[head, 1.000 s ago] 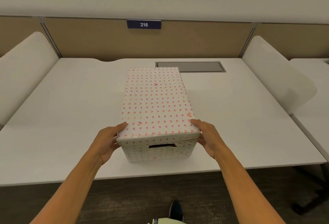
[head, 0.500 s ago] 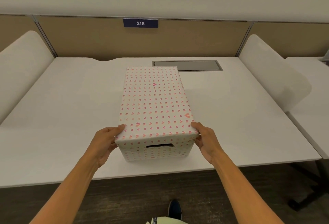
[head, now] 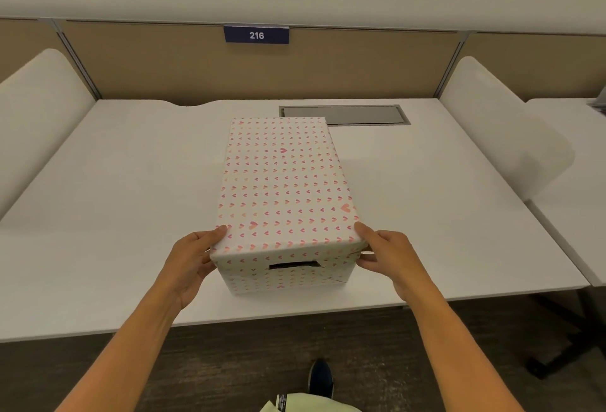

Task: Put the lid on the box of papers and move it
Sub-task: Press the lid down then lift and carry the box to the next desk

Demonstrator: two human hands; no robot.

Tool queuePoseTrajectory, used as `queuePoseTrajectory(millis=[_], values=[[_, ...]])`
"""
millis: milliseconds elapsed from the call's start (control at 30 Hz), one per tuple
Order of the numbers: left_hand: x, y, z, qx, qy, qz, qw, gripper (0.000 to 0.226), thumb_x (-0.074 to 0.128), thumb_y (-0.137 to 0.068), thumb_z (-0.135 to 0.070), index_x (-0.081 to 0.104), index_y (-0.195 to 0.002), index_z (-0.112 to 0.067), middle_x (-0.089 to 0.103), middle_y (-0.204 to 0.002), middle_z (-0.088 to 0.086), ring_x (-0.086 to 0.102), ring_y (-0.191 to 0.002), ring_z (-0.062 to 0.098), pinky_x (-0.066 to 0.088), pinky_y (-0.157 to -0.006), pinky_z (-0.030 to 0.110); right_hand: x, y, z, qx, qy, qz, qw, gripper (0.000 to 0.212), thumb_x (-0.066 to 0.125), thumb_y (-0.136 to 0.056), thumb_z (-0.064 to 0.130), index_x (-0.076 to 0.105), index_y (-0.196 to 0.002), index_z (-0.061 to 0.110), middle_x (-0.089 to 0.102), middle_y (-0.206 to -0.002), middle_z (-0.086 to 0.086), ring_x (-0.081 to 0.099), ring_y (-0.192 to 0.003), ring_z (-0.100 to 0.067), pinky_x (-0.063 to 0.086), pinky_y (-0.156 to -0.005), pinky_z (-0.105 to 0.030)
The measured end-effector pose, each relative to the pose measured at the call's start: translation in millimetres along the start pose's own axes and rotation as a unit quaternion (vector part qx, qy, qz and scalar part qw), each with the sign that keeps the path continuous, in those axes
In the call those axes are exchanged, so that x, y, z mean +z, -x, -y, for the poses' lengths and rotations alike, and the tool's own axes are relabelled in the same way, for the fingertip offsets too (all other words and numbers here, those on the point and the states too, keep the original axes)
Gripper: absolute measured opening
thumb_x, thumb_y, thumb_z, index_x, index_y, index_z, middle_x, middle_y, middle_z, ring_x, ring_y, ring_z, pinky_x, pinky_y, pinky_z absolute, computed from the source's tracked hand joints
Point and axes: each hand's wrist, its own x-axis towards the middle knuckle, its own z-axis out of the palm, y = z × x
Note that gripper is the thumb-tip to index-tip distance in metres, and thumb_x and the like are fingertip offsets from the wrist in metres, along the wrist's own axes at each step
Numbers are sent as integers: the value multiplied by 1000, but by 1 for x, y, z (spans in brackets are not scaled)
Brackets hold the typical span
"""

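Both arms reach forward over the near edge of the white tabletop. The left hand and right hand clasp the 2 near corners of the lid, thumbs on top, each grip closed around it. The lid sits on the heart-patterned box mid-tabletop. A blue sign on the partition reads 216.

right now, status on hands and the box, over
Left hand and right hand gripping the lid's near corners. Lid on the heart-print box, box resting on the desk. Nothing in the way nearby.
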Motion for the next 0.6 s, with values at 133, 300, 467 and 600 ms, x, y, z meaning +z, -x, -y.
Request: queuePoseTrajectory(millis=[133, 300, 467, 600], values=[[1, 1, 2, 6, 10, -2, 1000, 25, 66, -90, -27, 62, -104, -7, 72, -105, 9, 68, -97, 29, 58, -77, 43, 0, 8, -6, -2, -96, -17, 995, 28, 79, -86, 35, 76, -90, 8, 80, -94, -7, 77, -91, -21, 63, -71, -29], [2, 2, 4, 11, 16, -6, 1000, 22, 67, -91, -28, 61, -106, -12, 70, -105, 9, 68, -95, 29, 57, -76, 42, 8, 17, -12, -10, -143, -51, 988, 15, 81, -84, 30, 80, -78, 16, 81, -89, -4, 77, -92, -20, 63, -83, -35], [3, 2, 7, 11, 5, -4, 1000, 22, 66, -91, -29, 60, -105, -13, 70, -105, 8, 69, -95, 27, 57, -73, 38, 16, 23, -18, -11, -189, -74, 979, 17, 81, -85, 27, 83, -68, 27, 81, -85, -2, 76, -94, -20, 63, -78, -29], [1, 2, 8, 11, 0, 4, 1000, 30, 66, -91, -31, 60, -114, -12, 71, -108, 9, 69, -96, 29, 58, -76, 40, 18, 20, -23, -7, -198, -82, 977, 15, 79, -85, 34, 79, -80, 19, 79, -95, -6, 74, -100, -22, 62, -85, -34]])
